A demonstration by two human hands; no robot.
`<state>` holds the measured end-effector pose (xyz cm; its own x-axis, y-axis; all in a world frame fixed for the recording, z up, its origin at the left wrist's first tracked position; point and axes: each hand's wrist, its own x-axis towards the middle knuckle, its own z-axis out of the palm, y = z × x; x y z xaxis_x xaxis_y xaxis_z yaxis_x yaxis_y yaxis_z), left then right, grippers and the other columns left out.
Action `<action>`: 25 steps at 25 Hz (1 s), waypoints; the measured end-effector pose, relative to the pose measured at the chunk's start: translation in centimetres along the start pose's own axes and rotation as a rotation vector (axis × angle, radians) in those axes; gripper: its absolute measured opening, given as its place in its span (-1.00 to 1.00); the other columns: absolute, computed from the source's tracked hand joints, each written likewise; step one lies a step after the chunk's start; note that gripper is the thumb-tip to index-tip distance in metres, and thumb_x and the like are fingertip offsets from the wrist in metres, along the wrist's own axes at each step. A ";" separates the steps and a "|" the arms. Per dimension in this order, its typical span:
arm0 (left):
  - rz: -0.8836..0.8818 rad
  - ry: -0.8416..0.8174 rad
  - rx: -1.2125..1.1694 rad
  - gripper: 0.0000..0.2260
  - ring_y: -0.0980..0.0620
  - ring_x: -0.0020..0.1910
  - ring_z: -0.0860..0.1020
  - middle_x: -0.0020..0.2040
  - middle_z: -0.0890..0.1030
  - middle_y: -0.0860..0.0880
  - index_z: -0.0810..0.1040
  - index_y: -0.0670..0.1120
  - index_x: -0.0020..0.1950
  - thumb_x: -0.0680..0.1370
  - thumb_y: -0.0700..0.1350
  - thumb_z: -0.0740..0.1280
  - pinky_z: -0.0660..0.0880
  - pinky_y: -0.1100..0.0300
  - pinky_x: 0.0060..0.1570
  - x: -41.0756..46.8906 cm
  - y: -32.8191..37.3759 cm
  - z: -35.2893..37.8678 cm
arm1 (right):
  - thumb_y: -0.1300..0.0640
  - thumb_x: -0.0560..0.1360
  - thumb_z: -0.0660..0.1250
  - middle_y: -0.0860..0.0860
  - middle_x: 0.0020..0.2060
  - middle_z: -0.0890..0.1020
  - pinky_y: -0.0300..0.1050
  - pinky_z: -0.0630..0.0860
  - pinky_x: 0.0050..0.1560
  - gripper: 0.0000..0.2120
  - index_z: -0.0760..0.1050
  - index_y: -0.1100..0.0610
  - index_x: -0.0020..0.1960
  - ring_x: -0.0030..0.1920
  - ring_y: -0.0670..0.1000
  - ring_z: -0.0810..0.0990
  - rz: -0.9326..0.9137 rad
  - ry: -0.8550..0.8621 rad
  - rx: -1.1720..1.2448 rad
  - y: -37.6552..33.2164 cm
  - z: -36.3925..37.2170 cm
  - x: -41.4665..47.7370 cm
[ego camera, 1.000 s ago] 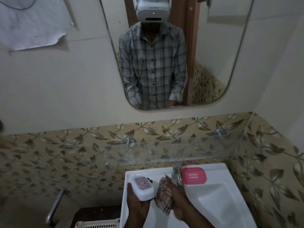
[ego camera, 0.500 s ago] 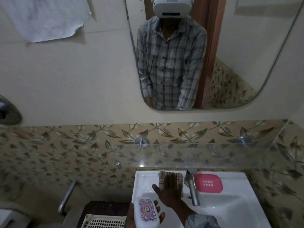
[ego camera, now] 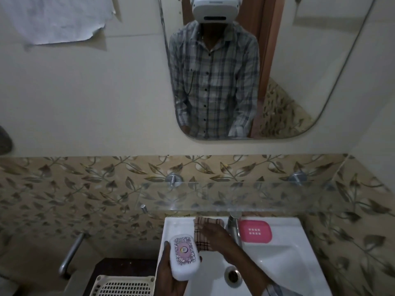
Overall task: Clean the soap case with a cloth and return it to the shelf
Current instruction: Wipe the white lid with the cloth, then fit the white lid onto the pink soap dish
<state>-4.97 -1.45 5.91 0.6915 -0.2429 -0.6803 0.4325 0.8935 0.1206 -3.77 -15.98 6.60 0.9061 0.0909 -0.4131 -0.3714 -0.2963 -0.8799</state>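
Note:
My left hand (ego camera: 167,272) holds a white soap case (ego camera: 184,257) with a pink patterned lid, over the left front of the white sink (ego camera: 295,265). A checked brown cloth (ego camera: 202,233) lies flat on the sink's back ledge, left of the tap. My right hand (ego camera: 215,233) rests on the cloth with fingers spread. Above the sink a clear glass shelf (ego camera: 245,197) runs along the patterned tiles, with nothing on it.
A metal tap (ego camera: 234,228) stands behind the basin. A pink soap dish (ego camera: 255,230) sits on the ledge right of it. The drain (ego camera: 233,276) is below my right forearm. A cream plastic basket (ego camera: 121,287) stands left of the sink. A mirror (ego camera: 320,67) hangs above.
My right hand carried the cloth away from the case and laid it flat on the back ledge. The left hand drew the case down and to the front.

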 end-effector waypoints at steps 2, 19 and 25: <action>-0.012 -0.076 0.204 -0.58 -0.10 -0.02 0.56 0.04 0.62 -0.22 0.52 -0.21 0.15 0.49 0.09 0.40 0.42 0.11 0.35 0.2 -0.3 -0.1 | -0.09 0.51 0.41 -0.01 -0.05 0.73 -0.04 0.62 -0.12 -0.78 0.66 0.04 0.02 -0.11 0.02 0.67 0.113 -0.074 0.178 1.1 -0.1 -2.5; 0.249 0.221 1.146 -0.40 -0.19 0.02 0.58 0.10 0.54 -0.19 0.38 -0.08 0.27 0.32 0.02 0.52 0.63 0.00 -0.29 3.1 -2.3 1.2 | 0.07 0.52 0.39 0.17 0.54 0.23 0.04 0.15 0.51 -0.32 0.18 0.13 0.55 0.53 0.17 0.20 0.080 0.436 -0.831 10.9 -11.8 -0.7; 0.171 0.123 1.094 -0.57 -0.07 -0.23 0.52 -0.18 0.59 -0.12 0.60 -0.16 0.08 0.31 0.05 0.37 0.52 0.09 -0.24 2.4 -1.7 0.2 | 0.19 0.18 0.67 0.38 0.21 0.56 0.14 0.63 -0.02 -0.44 0.63 0.16 0.16 0.09 0.27 0.66 -0.181 0.363 -1.325 13.6 -12.3 1.6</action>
<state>-3.97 -3.64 4.25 0.7547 -0.0554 -0.6537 0.6559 0.0829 0.7502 -4.93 -31.53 -3.15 0.9979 0.0349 -0.0548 0.0375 -0.9982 0.0472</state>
